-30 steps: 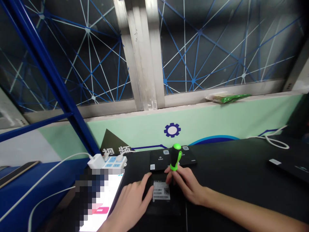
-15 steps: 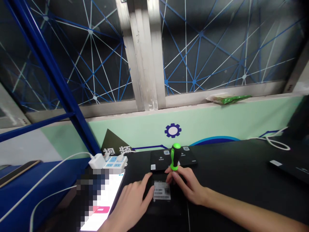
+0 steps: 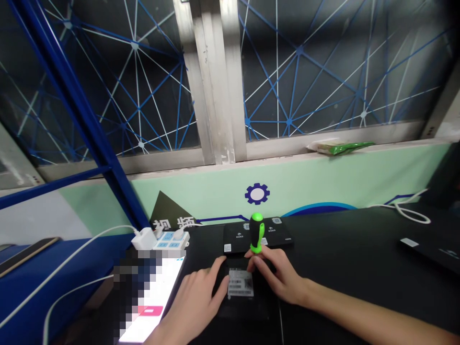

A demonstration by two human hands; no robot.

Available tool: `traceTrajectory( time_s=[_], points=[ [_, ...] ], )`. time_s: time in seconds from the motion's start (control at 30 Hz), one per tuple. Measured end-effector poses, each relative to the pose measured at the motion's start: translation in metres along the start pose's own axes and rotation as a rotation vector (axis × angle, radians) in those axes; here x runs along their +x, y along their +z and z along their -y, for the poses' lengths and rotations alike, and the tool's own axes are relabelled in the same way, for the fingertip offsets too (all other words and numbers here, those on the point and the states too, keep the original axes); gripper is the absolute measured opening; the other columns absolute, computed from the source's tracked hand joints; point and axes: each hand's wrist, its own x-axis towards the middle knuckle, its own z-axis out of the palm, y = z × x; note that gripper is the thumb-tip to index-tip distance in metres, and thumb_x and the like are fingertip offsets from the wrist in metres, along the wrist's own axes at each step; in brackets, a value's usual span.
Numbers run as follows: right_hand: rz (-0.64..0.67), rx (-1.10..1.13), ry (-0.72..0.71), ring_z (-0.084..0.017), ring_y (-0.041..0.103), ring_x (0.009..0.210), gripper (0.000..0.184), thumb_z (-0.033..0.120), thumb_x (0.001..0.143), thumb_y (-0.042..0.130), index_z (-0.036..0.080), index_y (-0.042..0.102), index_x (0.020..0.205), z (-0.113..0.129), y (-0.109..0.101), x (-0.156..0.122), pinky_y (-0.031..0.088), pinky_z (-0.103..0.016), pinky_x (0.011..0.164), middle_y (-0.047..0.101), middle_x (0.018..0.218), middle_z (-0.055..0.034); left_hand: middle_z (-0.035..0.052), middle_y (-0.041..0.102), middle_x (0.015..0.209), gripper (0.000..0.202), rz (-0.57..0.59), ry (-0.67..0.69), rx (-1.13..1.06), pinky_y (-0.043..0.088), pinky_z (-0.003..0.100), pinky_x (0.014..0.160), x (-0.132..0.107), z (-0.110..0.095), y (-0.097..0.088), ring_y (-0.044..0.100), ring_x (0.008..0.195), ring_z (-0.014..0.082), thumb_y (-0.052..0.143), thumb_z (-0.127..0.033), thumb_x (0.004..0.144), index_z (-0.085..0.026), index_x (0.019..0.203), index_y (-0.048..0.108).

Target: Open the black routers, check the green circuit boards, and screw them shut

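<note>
A screwdriver [image 3: 257, 235] with a stubby black-and-green handle stands almost upright over a black flat box [image 3: 247, 309]. My right hand [image 3: 278, 273] is closed around it just below the handle, fingertips pinched together; its shaft and tip are hidden behind the fingers. On the box's top lies a white printed label [image 3: 240, 282]. My left hand [image 3: 197, 294] rests along the box's left side, thumb and forefinger spread apart, the thumb touching near the label. Just behind this box lie black boxes [image 3: 237, 242] with small white markings.
Left of my left hand lies a lit screen [image 3: 158, 297], partly pixelated. Behind it sit a power strip [image 3: 172, 239] and a white charger [image 3: 144, 238] with cables. Another black box [image 3: 431, 254] lies at the far right, near a white cable [image 3: 413, 215]. Wall and windows bound the table's back.
The screwdriver's handle has turned: its green strip has gone from the left side to the right, and its top leans slightly further left. My left hand has hardly moved.
</note>
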Motion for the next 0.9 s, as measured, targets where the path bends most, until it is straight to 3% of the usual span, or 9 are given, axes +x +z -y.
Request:
traceTrajectory(
  time_s=[0.2, 0.37, 0.73, 0.9],
  points=[
    [-0.032, 0.002, 0.025, -0.015, 0.065, 0.067, 0.017, 0.026, 0.102, 0.048, 0.019, 0.063, 0.102, -0.0019, 0.0027, 0.0012, 0.051, -0.024, 0.067, 0.068, 0.076, -0.0028, 0.009, 0.071, 0.092, 0.049, 0.0, -0.007, 0.01, 0.051, 0.041, 0.077, -0.0002, 0.0, 0.0007, 0.069, 0.087, 0.0297, 0.029, -0.044, 0.104, -0.024, 0.148, 0.043],
    [-0.04, 0.004, 0.043, -0.016, 0.065, 0.067, 0.017, 0.029, 0.101, 0.052, 0.019, 0.063, 0.093, -0.0031, 0.0052, 0.0021, 0.051, -0.024, 0.066, 0.067, 0.076, -0.0026, 0.0103, 0.072, 0.094, 0.05, 0.024, -0.014, -0.003, 0.051, 0.046, 0.078, 0.0, -0.0005, 0.0006, 0.069, 0.089, 0.0323, 0.029, -0.043, 0.104, -0.024, 0.148, 0.043],
    [0.015, -0.021, 0.043, -0.016, 0.064, 0.072, 0.022, 0.029, 0.104, 0.043, 0.02, 0.063, 0.101, 0.0002, -0.0002, 0.0019, 0.051, -0.025, 0.069, 0.067, 0.081, -0.0035, 0.0087, 0.072, 0.091, 0.049, 0.023, -0.014, 0.009, 0.051, 0.042, 0.077, 0.0015, -0.0008, -0.0005, 0.07, 0.086, 0.0305, 0.03, -0.044, 0.105, -0.025, 0.148, 0.042],
    [0.007, -0.008, 0.018, -0.016, 0.064, 0.073, 0.021, 0.027, 0.103, 0.045, 0.019, 0.063, 0.094, -0.0011, 0.0004, 0.0006, 0.05, -0.025, 0.068, 0.068, 0.084, -0.0051, 0.0092, 0.071, 0.094, 0.048, 0.016, -0.015, 0.003, 0.05, 0.044, 0.078, 0.0014, 0.0002, 0.0007, 0.069, 0.089, 0.0319, 0.03, -0.044, 0.105, -0.026, 0.148, 0.042]
  ],
)
